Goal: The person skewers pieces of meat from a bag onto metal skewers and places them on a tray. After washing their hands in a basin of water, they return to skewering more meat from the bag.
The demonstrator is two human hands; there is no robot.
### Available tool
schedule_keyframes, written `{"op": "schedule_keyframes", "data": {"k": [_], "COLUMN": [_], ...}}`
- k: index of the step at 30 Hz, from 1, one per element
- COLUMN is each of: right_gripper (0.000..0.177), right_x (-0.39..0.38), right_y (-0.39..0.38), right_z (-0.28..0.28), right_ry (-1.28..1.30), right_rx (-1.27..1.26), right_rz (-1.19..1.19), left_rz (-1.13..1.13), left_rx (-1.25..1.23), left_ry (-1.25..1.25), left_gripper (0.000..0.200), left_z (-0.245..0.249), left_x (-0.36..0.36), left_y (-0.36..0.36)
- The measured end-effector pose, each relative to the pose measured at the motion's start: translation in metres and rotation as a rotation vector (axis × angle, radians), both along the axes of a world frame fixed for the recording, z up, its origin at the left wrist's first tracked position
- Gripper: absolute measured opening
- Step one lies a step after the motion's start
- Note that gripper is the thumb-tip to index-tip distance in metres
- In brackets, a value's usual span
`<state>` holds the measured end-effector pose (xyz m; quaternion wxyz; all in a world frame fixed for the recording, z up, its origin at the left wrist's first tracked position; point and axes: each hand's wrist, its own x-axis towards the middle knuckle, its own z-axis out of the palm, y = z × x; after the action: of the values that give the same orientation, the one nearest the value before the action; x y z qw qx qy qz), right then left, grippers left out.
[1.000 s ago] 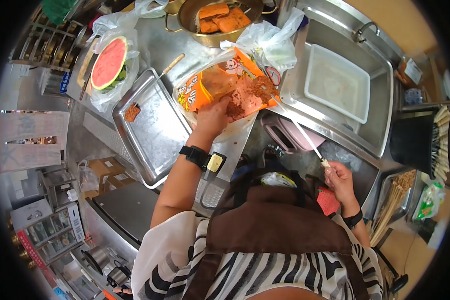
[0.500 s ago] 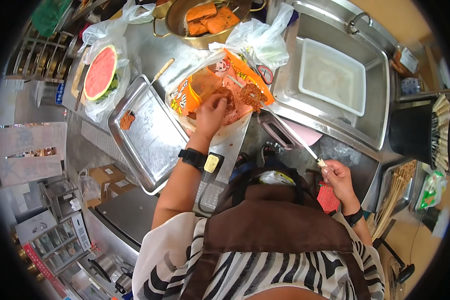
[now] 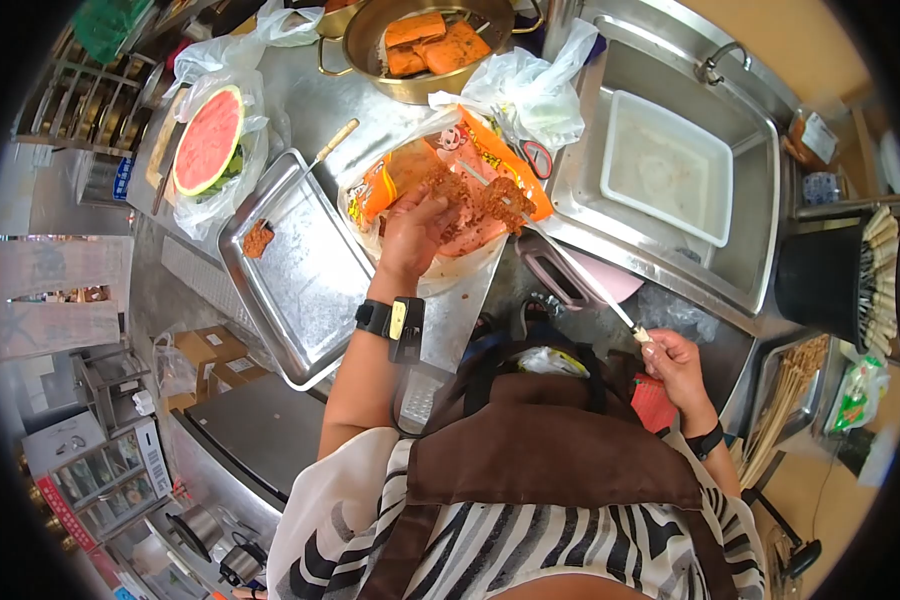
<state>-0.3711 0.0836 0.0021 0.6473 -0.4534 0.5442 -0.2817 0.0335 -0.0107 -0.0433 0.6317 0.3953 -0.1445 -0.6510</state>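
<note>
My right hand (image 3: 673, 362) is closed round the short wooden handle of a long flat metal skewer (image 3: 582, 275). Red-marinated meat (image 3: 508, 203) is threaded near the skewer's far end, above an open orange printed bag (image 3: 372, 192). Over that bag, my left hand (image 3: 412, 236) pinches a piece of marinated meat (image 3: 448, 184), just left of the skewer; its fingertips are partly hidden. To the left, a metal tray (image 3: 305, 305) holds another skewer with meat (image 3: 258, 239) on it, its wooden handle (image 3: 338, 140) resting over the rim.
A cut watermelon (image 3: 210, 140) in plastic lies at the left. Behind stands a brass pot (image 3: 365, 72) with orange slabs. Red-handled scissors (image 3: 537, 158) lie beside the bag. The sink (image 3: 755, 255) at right holds a white tub (image 3: 667, 165); a black bucket (image 3: 820, 265) of skewers stands beyond.
My left hand has turned and lifted slightly, bringing the meat piece into clearer view near the skewer. My right hand keeps its hold on the handle. The view has shifted a little.
</note>
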Motion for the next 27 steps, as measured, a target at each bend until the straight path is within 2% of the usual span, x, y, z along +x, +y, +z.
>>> {"op": "schedule_keyframes", "data": {"k": [1, 3, 4, 6, 7, 9, 10, 12, 13, 15, 16, 18, 22, 27], "right_gripper": [0.014, 0.014, 0.014, 0.015, 0.015, 0.015, 0.015, 0.015, 0.015, 0.015, 0.015, 0.015, 0.014, 0.014], "right_x": [0.0, 0.0, 0.001, 0.001, 0.001, 0.001, 0.001, 0.0, 0.001, 0.003, 0.004, 0.004, 0.001, -0.002], "right_y": [0.0, 0.0, -0.001, -0.001, -0.001, -0.001, 0.0, 0.0, 0.0, 0.0, 0.0, -0.001, 0.0, -0.001], "right_z": [0.0, 0.0, 0.0, 0.0, 0.0, -0.002, -0.003, -0.004, -0.004, -0.004, -0.005, -0.005, -0.009, -0.009], "right_ry": [0.002, -0.001, 0.0, -0.003, -0.003, -0.002, -0.004, 0.001, -0.003, -0.001, -0.005, -0.005, 0.009, -0.015], "right_rx": [-0.001, 0.009, 0.009, 0.011, 0.01, 0.006, 0.006, -0.001, -0.001, 0.001, 0.001, 0.028, 0.025, 0.036], "right_rz": [0.001, -0.001, -0.002, 0.001, 0.0, 0.005, 0.003, 0.011, 0.008, 0.006, 0.005, 0.002, 0.013, 0.028], "left_rz": [0.001, 0.009, 0.009, -0.055, -0.056, -0.075, -0.077, -0.063, -0.065, 0.098, 0.097, 0.149, 0.185, 0.168], "left_rx": [-0.001, 0.05, 0.05, 0.251, 0.25, 0.189, 0.188, 0.27, 0.269, 0.129, 0.129, 0.147, 0.065, 0.043], "left_ry": [0.002, -0.215, -0.214, -0.817, -0.817, -1.273, -1.276, -0.877, -0.881, -0.267, -0.271, -0.046, -0.008, -0.083], "left_gripper": [0.03, 0.031, 0.031, 0.031, 0.031, 0.029, 0.029, 0.031, 0.031, 0.028, 0.028, 0.03, 0.03, 0.03], "left_z": [0.003, 0.012, 0.014, 0.017, 0.017, 0.018, 0.02, 0.025, 0.024, 0.017, 0.014, 0.011, 0.004, -0.001], "left_x": [-0.001, -0.005, -0.005, -0.002, -0.001, 0.001, 0.002, 0.003, 0.003, 0.002, 0.002, 0.001, -0.005, -0.002], "left_y": [0.0, 0.0, -0.001, -0.003, -0.003, -0.002, -0.002, -0.003, -0.003, -0.002, -0.001, -0.001, -0.001, -0.002]}}
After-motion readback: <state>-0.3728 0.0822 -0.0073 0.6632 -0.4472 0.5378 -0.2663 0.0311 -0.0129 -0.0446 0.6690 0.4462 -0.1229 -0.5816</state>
